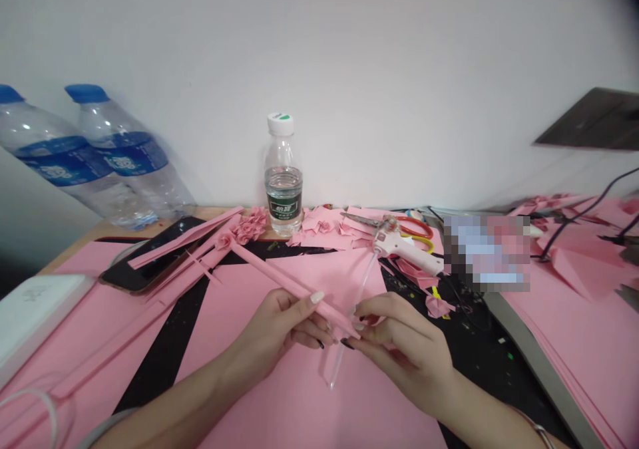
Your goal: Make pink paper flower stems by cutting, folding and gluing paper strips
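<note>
A rolled pink paper stem with a small paper rose at its far end slants across the middle. My left hand grips the stem near its lower part, thumb on top. At the stem's near end, the fingers of my right hand pinch the paper. Below both hands lies a pink paper sheet. A clear glue stick runs under the stem, up to the nozzle end or back of a white glue gun; I cannot tell which.
Behind stand a small water bottle and two large bottles. Scissors lie by the glue gun. A phone, a white box, paper roses, paper scraps and dark cables surround the hands.
</note>
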Available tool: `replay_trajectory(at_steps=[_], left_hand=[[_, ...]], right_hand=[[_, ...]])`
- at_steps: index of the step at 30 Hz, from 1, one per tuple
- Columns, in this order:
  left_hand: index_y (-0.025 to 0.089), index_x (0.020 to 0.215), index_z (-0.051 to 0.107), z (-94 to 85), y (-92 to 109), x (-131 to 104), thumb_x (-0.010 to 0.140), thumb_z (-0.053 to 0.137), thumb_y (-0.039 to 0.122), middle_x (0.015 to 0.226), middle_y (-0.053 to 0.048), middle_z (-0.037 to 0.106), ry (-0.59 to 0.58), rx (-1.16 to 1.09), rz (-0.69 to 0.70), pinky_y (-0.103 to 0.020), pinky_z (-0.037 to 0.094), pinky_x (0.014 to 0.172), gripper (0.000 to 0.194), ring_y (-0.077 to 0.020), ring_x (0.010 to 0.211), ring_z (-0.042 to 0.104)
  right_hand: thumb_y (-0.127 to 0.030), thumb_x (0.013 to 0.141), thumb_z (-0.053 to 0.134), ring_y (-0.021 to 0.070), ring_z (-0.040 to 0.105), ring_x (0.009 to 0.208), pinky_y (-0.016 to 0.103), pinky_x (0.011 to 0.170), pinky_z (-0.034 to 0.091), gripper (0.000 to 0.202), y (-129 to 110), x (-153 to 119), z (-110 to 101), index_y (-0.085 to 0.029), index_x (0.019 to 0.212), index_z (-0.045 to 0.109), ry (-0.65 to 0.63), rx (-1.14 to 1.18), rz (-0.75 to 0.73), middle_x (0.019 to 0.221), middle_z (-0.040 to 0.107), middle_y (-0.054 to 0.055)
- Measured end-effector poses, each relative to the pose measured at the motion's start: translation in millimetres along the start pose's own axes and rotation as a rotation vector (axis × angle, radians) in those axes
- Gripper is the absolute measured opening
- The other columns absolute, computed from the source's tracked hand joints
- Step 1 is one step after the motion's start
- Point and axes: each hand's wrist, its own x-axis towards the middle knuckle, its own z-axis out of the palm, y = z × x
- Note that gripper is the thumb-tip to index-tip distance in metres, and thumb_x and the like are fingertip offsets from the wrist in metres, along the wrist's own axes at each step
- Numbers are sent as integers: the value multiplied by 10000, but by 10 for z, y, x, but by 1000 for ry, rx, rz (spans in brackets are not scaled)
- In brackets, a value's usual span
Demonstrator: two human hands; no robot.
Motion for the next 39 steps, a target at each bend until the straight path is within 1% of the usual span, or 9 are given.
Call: replay_trajectory(at_steps=[3, 5, 8, 15, 23, 27, 34, 37, 39], left_hand=[[115, 693, 755, -3, 18, -6, 737, 781, 530, 630, -90, 740, 26, 5, 8, -202, 518, 542, 419, -154, 556, 688], [120, 708, 759, 0, 34, -12, 739, 783, 522, 644, -90, 748, 21, 13, 11, -202, 520, 553, 403, -158, 574, 697], [124, 724, 765, 8, 46, -18, 753, 771, 521, 676, -97, 758, -8, 29, 15, -200, 517, 561, 398, -167, 609, 711], [111, 729, 776, -12, 35, 3, 781, 746, 511, 668, -104, 757, -7, 37, -1, -193, 520, 568, 404, -155, 589, 703], [118, 743, 773, -2, 43, -4, 750, 777, 498, 668, -88, 759, 35, -11, -22, -180, 514, 551, 380, -155, 605, 711], [124, 729, 761, 4, 37, -4, 748, 778, 508, 666, -86, 752, 46, 10, -5, -208, 523, 561, 385, -165, 600, 704], [141, 705, 738, -45, 23, -3, 771, 760, 512, 670, -69, 748, 62, 66, 62, -212, 529, 567, 377, -157, 598, 695], [130, 714, 748, -18, 59, -14, 760, 758, 536, 681, -84, 752, 48, 116, 63, -218, 537, 578, 408, -161, 603, 693], [126, 719, 755, 13, 81, -25, 753, 759, 546, 675, -88, 752, 27, 152, 61, -218, 541, 587, 421, -162, 605, 693]], right_hand=[[-197, 902, 662, 177, 664, 846, 289, 717, 585, 67, 11, -9, -14, -195, 874, 601, 23, -26, 55, 967, 652, 92], [-253, 923, 637, 215, 660, 982, 328, 806, 590, 139, 22, 0, -21, -183, 1042, 624, -29, -62, 51, 1064, 645, 131], [-205, 972, 537, 222, 634, 1078, 335, 848, 583, 264, 38, 17, -19, -166, 1221, 611, -145, -76, 2, 1181, 636, 165], [-125, 929, 586, 208, 648, 972, 322, 776, 585, 104, 53, 3, 18, -164, 970, 674, -108, -37, 2, 1119, 669, 144], [-71, 925, 546, 203, 647, 827, 329, 674, 579, 140, -3, 58, 26, -172, 962, 636, -104, -139, -44, 949, 704, 106], [-67, 922, 540, 196, 629, 764, 325, 632, 556, 139, 1, 40, 34, -172, 868, 612, -111, -202, -53, 872, 686, 100], [-140, 926, 574, 182, 619, 810, 304, 668, 537, 118, 63, -34, 0, -196, 826, 547, -118, -137, 44, 947, 629, 98], [-218, 943, 540, 196, 609, 825, 314, 675, 534, 52, 82, -23, -26, -184, 904, 538, -180, -125, 112, 964, 609, 108], [-258, 959, 493, 199, 581, 768, 318, 635, 512, 112, 82, -7, -31, -179, 889, 532, -268, -152, 147, 892, 597, 92]])
